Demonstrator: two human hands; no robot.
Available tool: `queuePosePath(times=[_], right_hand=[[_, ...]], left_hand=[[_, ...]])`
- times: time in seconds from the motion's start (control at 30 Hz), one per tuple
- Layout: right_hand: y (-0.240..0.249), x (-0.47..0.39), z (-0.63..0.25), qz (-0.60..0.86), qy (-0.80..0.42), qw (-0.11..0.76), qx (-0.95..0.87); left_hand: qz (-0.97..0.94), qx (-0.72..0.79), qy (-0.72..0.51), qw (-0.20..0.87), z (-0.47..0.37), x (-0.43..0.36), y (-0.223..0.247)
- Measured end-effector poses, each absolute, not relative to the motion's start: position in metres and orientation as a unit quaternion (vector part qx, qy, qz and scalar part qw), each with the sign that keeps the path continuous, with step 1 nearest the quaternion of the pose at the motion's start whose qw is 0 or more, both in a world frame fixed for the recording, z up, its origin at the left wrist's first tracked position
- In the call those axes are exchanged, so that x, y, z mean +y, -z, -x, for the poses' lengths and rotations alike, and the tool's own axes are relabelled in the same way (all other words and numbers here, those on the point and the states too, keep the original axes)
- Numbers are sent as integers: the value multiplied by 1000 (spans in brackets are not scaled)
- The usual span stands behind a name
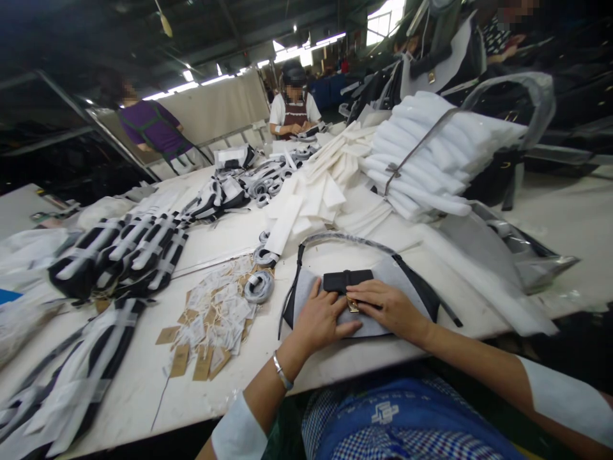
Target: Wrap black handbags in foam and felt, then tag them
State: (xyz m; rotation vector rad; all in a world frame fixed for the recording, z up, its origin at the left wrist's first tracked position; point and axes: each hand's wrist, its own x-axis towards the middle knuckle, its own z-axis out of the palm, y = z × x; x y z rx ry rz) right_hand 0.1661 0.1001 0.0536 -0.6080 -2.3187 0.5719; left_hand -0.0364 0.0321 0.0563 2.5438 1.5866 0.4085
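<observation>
A grey and black handbag [306,297] lies flat near the table's front edge, its wrapped handle [349,238] arching away from me. Across its middle is a black flap [348,280] with a gold clasp [353,304] below it. My left hand [324,317] rests on the bag's left half with its fingers spread, the fingertips by the flap's lower edge. From the right, my right hand [390,309] reaches over the bag, its fingers close together on the flap's right part and at the clasp.
Left of the bag lie a grey coil [259,287] and a heap of tags [215,319]. Wrapped black bags [134,252] fill the left side. Beyond are white foam strips [311,204] and a tied white bundle [421,153]. Two people [294,105] [153,128] are further back.
</observation>
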Motion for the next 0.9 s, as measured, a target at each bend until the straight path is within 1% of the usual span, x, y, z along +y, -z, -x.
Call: queuePosePath(times=[0.27,0.43,0.63,0.8,0.9], right_hand=[[-49,98,-169,254,-249,340,-871],[-44,101,-170,249,-260,339,-869],[-37,101,-171,217,-228,355,-880],[-35,99,-171,206,-212,356,-887],[-33,98,-171,211,-210,364,-883]], left_hand=[[-830,539,-140,31,31,24,-60],[-813,543,-207,16,33,15,-53],[-784,548,-290,-13,35,13,-42],[-820,466,-324,-67,34,10,-41],[-829,446,-330,-68,35,9,-39]])
